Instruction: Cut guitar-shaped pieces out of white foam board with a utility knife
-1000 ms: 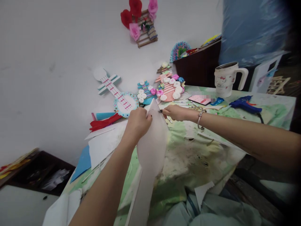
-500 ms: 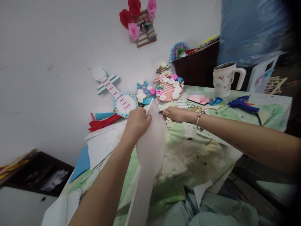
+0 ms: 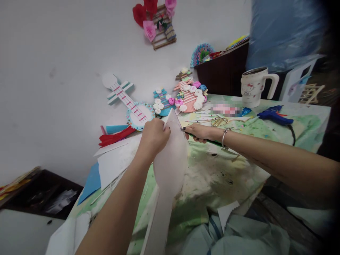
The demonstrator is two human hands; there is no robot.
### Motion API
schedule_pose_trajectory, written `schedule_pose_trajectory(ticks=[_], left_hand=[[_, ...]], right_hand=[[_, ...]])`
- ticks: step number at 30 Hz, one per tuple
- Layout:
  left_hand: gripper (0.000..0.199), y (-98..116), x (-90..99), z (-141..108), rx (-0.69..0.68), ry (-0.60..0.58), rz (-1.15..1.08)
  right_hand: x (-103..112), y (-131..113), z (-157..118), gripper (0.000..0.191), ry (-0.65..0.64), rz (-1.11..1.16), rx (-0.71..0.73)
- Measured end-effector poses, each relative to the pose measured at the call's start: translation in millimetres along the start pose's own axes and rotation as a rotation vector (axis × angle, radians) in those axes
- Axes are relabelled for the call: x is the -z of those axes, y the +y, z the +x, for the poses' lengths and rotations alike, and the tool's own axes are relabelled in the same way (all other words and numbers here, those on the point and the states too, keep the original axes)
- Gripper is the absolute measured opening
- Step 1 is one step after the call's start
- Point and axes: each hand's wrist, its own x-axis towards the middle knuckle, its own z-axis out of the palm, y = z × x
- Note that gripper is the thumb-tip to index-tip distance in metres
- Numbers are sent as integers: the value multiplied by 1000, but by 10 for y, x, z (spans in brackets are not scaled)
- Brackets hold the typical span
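Note:
A long white board (image 3: 170, 166), broad and rounded with a pointed far end and a narrow neck toward me, lies tilted over the table. My left hand (image 3: 156, 136) is closed on its upper left part, thumb on the face. In my right hand (image 3: 199, 132) is a craft knife (image 3: 214, 143) with a dark green handle, gripped in closed fingers. The knife's tip meets the board's right edge near the pointed end; most of the blade is hidden. Behind the board stand paper-flower craft pieces (image 3: 190, 97) and a white lute-shaped model (image 3: 140, 114).
On the stained green tablecloth (image 3: 204, 177) are a white mug (image 3: 251, 88), a blue glue gun (image 3: 275, 115), scissors (image 3: 219, 122) and several pens. White sheets (image 3: 117, 159) and red cloth (image 3: 117, 136) lie left. A paper scrap (image 3: 227, 214) rests near my lap.
My right hand and the knife have slid slightly down along the board's right edge, and more of the green handle shows. My left hand keeps its hold. The view has shifted slightly.

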Motion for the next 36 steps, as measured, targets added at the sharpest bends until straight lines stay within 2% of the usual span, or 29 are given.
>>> schedule_pose_trajectory(ticks=[5, 14, 25, 32, 36], left_hand=[[21, 17, -5, -1, 0, 10, -10], [21, 14, -11, -5, -1, 26, -10], [20, 7, -10, -7, 18, 18, -35], [21, 29, -14, -7, 9, 14, -26], [21, 14, -10, -8, 22, 8, -31]], right_hand=[[-14, 53, -6, 34, -44, 84, -30], [-77, 138, -1, 39, -98, 175, -54], [-176, 219, -62, 36, -207, 243, -159], [-345, 358, -69, 35, -248, 254, -252], [-373, 421, -38, 36, -281, 286, -266]])
